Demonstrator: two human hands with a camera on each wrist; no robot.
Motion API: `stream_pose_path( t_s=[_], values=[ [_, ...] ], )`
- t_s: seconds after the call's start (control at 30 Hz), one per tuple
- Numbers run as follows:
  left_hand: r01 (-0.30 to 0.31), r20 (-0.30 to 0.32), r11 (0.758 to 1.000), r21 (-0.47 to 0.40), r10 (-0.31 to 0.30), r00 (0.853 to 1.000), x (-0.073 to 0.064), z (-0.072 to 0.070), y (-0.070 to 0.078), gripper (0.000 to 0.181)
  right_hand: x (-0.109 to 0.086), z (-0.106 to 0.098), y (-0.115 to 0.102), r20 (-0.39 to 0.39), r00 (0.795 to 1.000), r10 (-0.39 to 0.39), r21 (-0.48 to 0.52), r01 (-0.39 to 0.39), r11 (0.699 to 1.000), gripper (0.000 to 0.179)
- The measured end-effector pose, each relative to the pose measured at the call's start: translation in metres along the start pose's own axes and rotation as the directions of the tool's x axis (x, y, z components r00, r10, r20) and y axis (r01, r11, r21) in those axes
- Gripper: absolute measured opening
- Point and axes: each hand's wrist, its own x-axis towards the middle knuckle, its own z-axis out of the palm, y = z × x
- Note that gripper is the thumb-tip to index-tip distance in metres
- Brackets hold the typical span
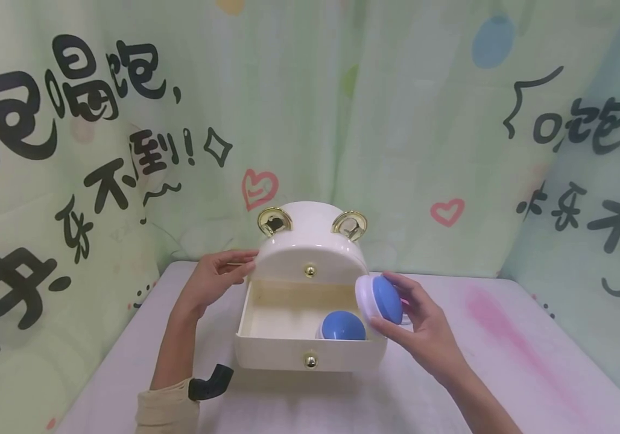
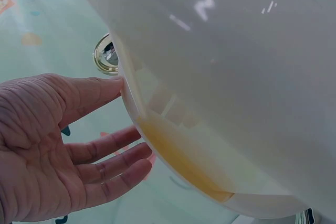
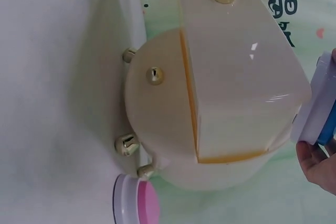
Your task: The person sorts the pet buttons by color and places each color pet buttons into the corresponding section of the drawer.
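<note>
1. Pink-topped, a round tub (image 3: 149,203) shows its colour only in the right wrist view, as do the gold feet (image 3: 127,144) under the white box (image 1: 310,220); the head view alone shows a blue-topped tub (image 1: 344,325) inside the open drawer (image 1: 266,354).
2. Pale-sided and round with a domed blue top, the held tub (image 1: 388,299) is tilted, by the drawer's right edge.
3. The right hand (image 1: 424,322) grasps it between thumb and fingers; the left hand (image 1: 218,280), fingers loosely extended, touches the box's left side.

A tilted blue-topped case (image 1: 379,301) is held beside the open white drawer (image 1: 273,354) — a twin (image 1: 344,326) inside.
</note>
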Motion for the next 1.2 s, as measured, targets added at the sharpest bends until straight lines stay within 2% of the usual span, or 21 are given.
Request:
stream_pose_path(
  t_s=[0.33, 0.63, 0.73, 0.87, 1.1, 1.2],
  values=[
    [-0.001, 0.0, 1.0, -0.012, 0.001, 1.0, -0.001, -0.001, -0.002, 0.041, 0.007, 0.008, -0.004, 0.048, 0.999, -0.022, 0.04, 0.02, 0.999, 0.07],
    [0.004, 0.001, 1.0, -0.016, -0.004, 1.0, -0.001, 0.0, -0.001, 0.041, 0.013, 0.017, -0.001, 0.119, 0.99, -0.073, -0.048, 0.08, 0.996, 0.07],
    [0.003, 0.002, 1.0, -0.016, -0.003, 1.0, -0.001, 0.0, -0.001, 0.041, 0.014, 0.021, -0.002, 0.136, 0.988, -0.067, -0.068, 0.077, 0.995, 0.072],
    [0.003, 0.007, 1.0, -0.024, -0.003, 1.0, -0.002, 0.0, -0.001, 0.041, 0.015, 0.025, -0.005, 0.156, 0.986, -0.054, -0.074, 0.066, 0.995, 0.074],
    [-0.003, 0.007, 1.0, -0.025, 0.003, 1.0, -0.002, 0.0, -0.002, 0.041, 0.02, 0.032, -0.007, 0.186, 0.977, -0.108, -0.082, 0.125, 0.989, 0.072],
    [-0.002, 0.005, 1.0, -0.023, 0.002, 1.0, -0.002, 0.0, -0.002, 0.041, 0.022, 0.034, -0.007, 0.197, 0.974, -0.109, -0.085, 0.128, 0.988, 0.072]
  ],
)
